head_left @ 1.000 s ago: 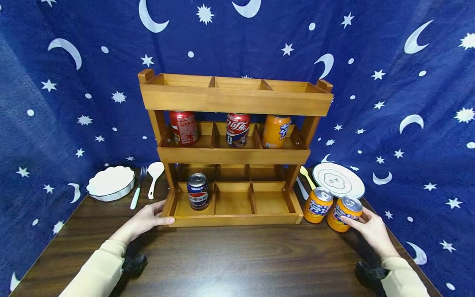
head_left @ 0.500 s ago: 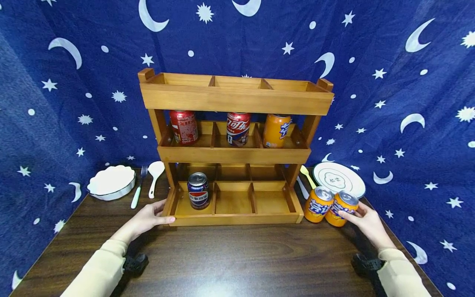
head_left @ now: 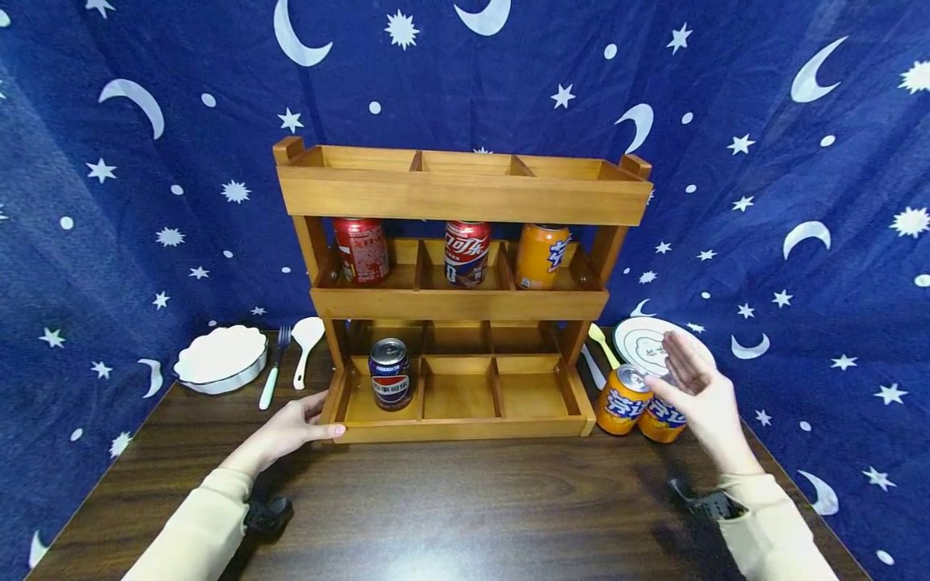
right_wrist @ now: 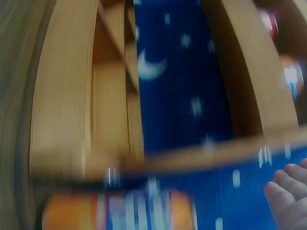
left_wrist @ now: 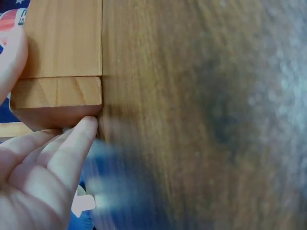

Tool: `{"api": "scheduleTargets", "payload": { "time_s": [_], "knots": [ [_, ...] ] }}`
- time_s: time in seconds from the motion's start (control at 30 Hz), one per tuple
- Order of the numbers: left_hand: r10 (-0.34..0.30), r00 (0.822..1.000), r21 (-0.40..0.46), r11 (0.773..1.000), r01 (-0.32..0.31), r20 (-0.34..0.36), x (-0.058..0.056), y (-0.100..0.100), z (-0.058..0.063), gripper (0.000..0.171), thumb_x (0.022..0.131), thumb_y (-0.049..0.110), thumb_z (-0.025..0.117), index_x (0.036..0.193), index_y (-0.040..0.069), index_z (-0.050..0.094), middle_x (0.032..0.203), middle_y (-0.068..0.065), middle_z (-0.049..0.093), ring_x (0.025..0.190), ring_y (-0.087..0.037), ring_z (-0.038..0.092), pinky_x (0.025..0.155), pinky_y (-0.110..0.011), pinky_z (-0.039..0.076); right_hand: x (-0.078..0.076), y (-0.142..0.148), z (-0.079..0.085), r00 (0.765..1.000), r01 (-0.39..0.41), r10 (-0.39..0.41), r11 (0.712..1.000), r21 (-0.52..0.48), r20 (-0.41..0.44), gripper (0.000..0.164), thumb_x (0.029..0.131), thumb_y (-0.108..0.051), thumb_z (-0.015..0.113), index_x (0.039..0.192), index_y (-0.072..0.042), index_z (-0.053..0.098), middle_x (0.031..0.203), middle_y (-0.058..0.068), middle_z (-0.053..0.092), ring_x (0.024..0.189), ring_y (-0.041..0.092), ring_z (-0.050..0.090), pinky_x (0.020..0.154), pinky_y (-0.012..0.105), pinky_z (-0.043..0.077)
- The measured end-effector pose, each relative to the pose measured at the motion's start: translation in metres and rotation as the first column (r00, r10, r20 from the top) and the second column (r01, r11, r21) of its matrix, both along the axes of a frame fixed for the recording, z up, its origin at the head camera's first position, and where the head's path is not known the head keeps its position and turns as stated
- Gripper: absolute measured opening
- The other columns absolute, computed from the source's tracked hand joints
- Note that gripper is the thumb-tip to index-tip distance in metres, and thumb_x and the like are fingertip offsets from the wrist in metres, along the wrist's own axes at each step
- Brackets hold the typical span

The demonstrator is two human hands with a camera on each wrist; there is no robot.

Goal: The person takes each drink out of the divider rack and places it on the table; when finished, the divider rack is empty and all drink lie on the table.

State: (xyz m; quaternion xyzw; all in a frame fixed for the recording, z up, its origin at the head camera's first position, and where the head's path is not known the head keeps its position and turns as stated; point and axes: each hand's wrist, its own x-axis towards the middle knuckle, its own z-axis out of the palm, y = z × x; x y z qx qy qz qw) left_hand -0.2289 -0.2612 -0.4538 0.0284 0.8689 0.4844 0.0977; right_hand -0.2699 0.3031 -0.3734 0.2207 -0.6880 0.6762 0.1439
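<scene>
A wooden three-tier rack (head_left: 458,305) stands upright on the table. My left hand (head_left: 291,428) grips its lower left corner, thumb along the front board and fingers at the side; the left wrist view shows the fingertips (left_wrist: 88,125) against the wood. My right hand (head_left: 701,403) is raised with fingers extended, holding nothing. It overlaps two orange soda cans, the nearer-to-rack can (head_left: 622,403) and the outer can (head_left: 661,420), whose top is hidden behind the hand. A dark blue Pepsi can (head_left: 390,375) sits in the rack's bottom left compartment.
The middle tier holds two red cola cans (head_left: 361,252) (head_left: 467,254) and an orange can (head_left: 541,257). Left of the rack are a white scalloped dish (head_left: 221,359), a fork (head_left: 274,367) and a white spoon (head_left: 306,347). A plate (head_left: 639,335) and yellow-green utensil (head_left: 601,343) lie right.
My right hand slid the outer orange can left against the other one, then let go and lifted with its fingers straightened. My left hand stays at the rack's corner.
</scene>
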Motion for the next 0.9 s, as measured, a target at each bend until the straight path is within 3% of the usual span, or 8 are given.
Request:
{"api": "scheduleTargets", "payload": {
  "time_s": [0.03,0.17,0.2,0.3,0.47,0.6,0.7,0.9],
  "knots": [
    [0.002,1.0,0.002,1.0,-0.002,-0.001,0.0,0.0,0.0,0.085,0.076,0.034,0.067,0.136,-0.007,0.023,0.131,-0.026,0.039,0.119,-0.037,0.041,0.095,-0.044,0.038,-0.001,-0.015,0.0,0.999,-0.054,0.053,0.999,-0.01,-0.009,0.072,0.072,0.009,0.064,0.136,-0.004,0.032,0.139,0.008,0.036,0.127,0.009,0.035,0.097,0.01,0.032],
    [0.006,1.0,0.028,1.0,-0.006,0.002,0.001,-0.002,-0.002,0.084,0.076,0.033,0.067,0.136,-0.006,0.022,0.132,-0.025,0.039,0.12,-0.036,0.041,0.096,-0.044,0.038,0.0,-0.082,0.003,0.991,-0.131,0.132,0.983,0.127,-0.001,0.072,0.073,0.004,0.066,0.135,-0.001,0.03,0.139,0.019,0.032,0.129,0.022,0.032,0.099,0.014,0.031],
    [0.005,1.0,0.039,0.999,-0.005,0.004,0.0,-0.002,-0.003,0.085,0.076,0.033,0.067,0.136,-0.005,0.022,0.132,-0.025,0.039,0.12,-0.036,0.04,0.096,-0.043,0.038,0.005,-0.101,0.006,0.995,-0.103,0.1,0.974,0.2,0.023,0.072,0.074,0.0,0.067,0.135,-0.001,0.03,0.139,0.02,0.031,0.129,0.025,0.031,0.1,0.016,0.031],
    [-0.005,1.0,0.07,0.998,0.004,0.004,0.001,-0.002,-0.004,0.085,0.076,0.032,0.067,0.137,-0.006,0.021,0.133,-0.025,0.038,0.121,-0.037,0.04,0.096,-0.043,0.037,0.006,-0.144,0.004,0.995,-0.099,0.084,0.948,0.301,0.063,0.073,0.073,-0.007,0.07,0.135,-0.002,0.031,0.138,0.017,0.034,0.128,0.026,0.033,0.102,0.024,0.03],
    [0.027,0.999,0.055,0.998,-0.028,0.019,0.002,-0.001,-0.007,0.086,0.074,0.034,0.068,0.137,-0.003,0.023,0.133,-0.023,0.039,0.121,-0.035,0.04,0.096,-0.044,0.037,-0.008,-0.206,-0.023,0.977,-0.157,0.105,0.942,0.296,0.186,0.078,0.071,-0.016,0.073,0.136,-0.009,0.031,0.14,0.008,0.034,0.128,0.018,0.033,0.104,0.029,0.028],
    [0.042,0.999,0.049,0.998,-0.043,0.025,0.001,0.0,-0.009,0.086,0.074,0.034,0.068,0.137,-0.002,0.023,0.133,-0.022,0.04,0.12,-0.034,0.041,0.096,-0.043,0.037,-0.021,-0.255,-0.043,0.97,-0.202,0.136,0.912,0.357,0.201,0.081,0.069,-0.024,0.074,0.136,-0.01,0.031,0.139,0.008,0.035,0.127,0.019,0.035,0.103,0.031,0.03],
    [0.048,0.999,0.059,0.997,-0.049,0.025,0.001,0.001,-0.01,0.086,0.074,0.034,0.069,0.137,-0.001,0.023,0.132,-0.022,0.042,0.12,-0.034,0.042,0.096,-0.043,0.038,-0.025,-0.287,-0.049,0.979,-0.177,0.113,0.887,0.427,0.171,0.085,0.067,-0.037,0.073,0.136,-0.011,0.031,0.138,0.009,0.037,0.124,0.02,0.039,0.101,0.03,0.034],
    [0.041,0.999,0.068,0.997,-0.042,0.017,0.001,-0.001,-0.009,0.088,0.073,0.035,0.069,0.137,-0.002,0.022,0.133,-0.023,0.04,0.119,-0.033,0.043,0.096,-0.041,0.038,-0.028,-0.326,-0.053,0.992,-0.045,-0.021,0.861,0.507,0.123,0.098,0.062,-0.049,0.073,0.138,-0.008,0.027,0.134,0.013,0.042,0.122,0.024,0.042,0.099,0.037,0.036]
  ]
}}
